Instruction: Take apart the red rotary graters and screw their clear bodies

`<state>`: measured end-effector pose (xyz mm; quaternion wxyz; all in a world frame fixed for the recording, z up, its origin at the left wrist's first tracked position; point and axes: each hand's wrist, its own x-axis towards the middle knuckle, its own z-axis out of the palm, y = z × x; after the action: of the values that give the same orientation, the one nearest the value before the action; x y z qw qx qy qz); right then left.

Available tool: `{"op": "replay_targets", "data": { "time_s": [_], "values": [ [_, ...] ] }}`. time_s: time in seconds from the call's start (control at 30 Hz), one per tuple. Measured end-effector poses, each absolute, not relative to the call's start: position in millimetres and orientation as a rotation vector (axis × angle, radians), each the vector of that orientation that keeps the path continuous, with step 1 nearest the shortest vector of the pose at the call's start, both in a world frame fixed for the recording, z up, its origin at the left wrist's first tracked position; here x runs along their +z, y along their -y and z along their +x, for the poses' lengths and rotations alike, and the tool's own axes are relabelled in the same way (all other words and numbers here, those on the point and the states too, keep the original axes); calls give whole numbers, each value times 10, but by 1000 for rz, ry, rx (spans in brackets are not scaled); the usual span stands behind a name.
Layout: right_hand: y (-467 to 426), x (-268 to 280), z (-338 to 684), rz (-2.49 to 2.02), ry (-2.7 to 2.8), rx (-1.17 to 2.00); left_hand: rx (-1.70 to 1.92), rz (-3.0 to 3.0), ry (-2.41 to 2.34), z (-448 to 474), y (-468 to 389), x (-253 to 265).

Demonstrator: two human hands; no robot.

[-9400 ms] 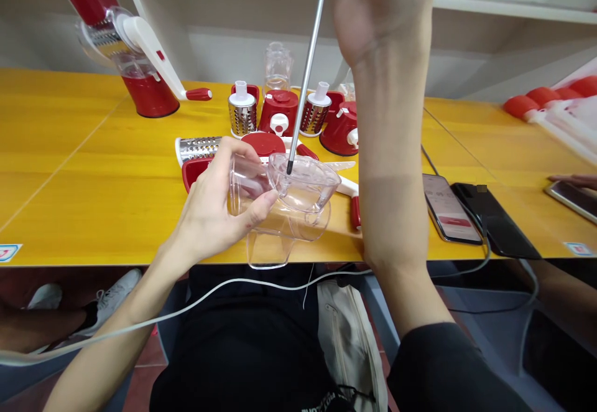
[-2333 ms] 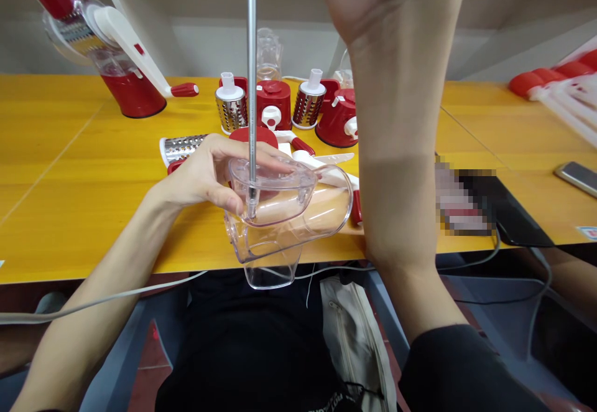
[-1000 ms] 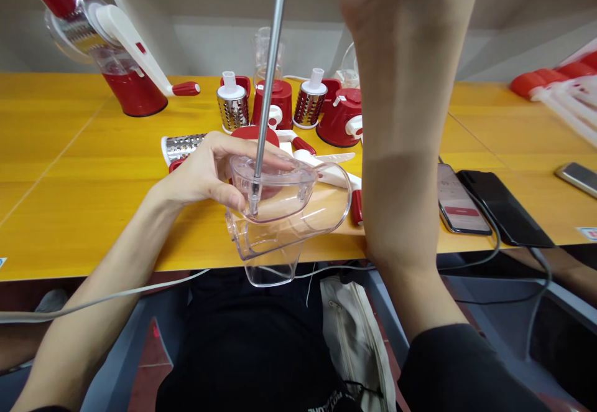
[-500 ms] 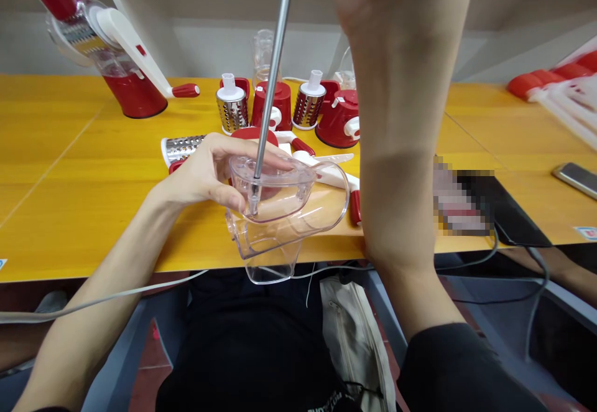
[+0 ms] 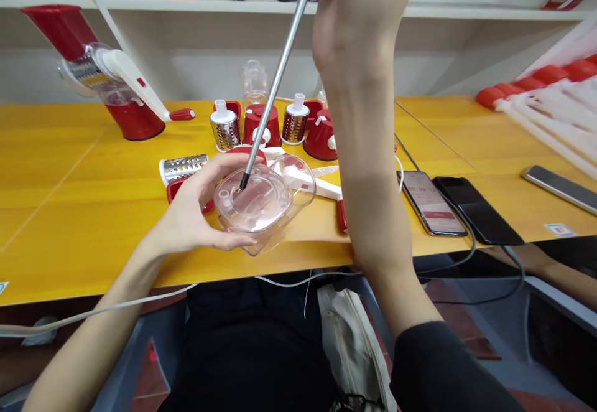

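Note:
My left hand (image 5: 198, 206) curls around a clear plastic housing (image 5: 254, 203) with a looped handle, thumb underneath and fingers behind, its flat face tilted up toward me. A long steel screwdriver (image 5: 280, 76) slants down from the top edge, its black tip over the left part of that face near a round post. Whether the tip touches is hard to tell. My right hand (image 5: 352, 20) is raised at the top of the view, closed about the screwdriver's upper end; its fingers and the screwdriver's handle are cut off by the frame.
Behind the housing stand red grater bases (image 5: 261, 122) and metal grater drums (image 5: 226, 129); another drum (image 5: 184, 166) lies at left. An assembled rotary grater (image 5: 135, 110) stands far left. Phones (image 5: 433, 203) lie at right, and a white cable (image 5: 116, 306) crosses the table's front edge.
The housing has tipped so its flat face turns up toward me. The screwdriver's tip has come out of the post and shifted slightly left. My right forearm has moved left.

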<state>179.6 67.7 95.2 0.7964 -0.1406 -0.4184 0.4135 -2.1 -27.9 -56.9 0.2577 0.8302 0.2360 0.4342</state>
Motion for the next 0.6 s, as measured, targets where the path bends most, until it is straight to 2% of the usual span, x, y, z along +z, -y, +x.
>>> {"op": "replay_targets", "data": {
  "time_s": [0.2,0.37,0.6],
  "values": [
    [-714,999,1766,-307,892,801,1183,2281,-783,-15,389,-599],
    [-582,1064,1778,-331,846,796,1109,2258,-724,-148,440,-385],
    [-555,1050,1746,-346,914,772,783,2363,-881,-156,474,-132]
  ]
}}
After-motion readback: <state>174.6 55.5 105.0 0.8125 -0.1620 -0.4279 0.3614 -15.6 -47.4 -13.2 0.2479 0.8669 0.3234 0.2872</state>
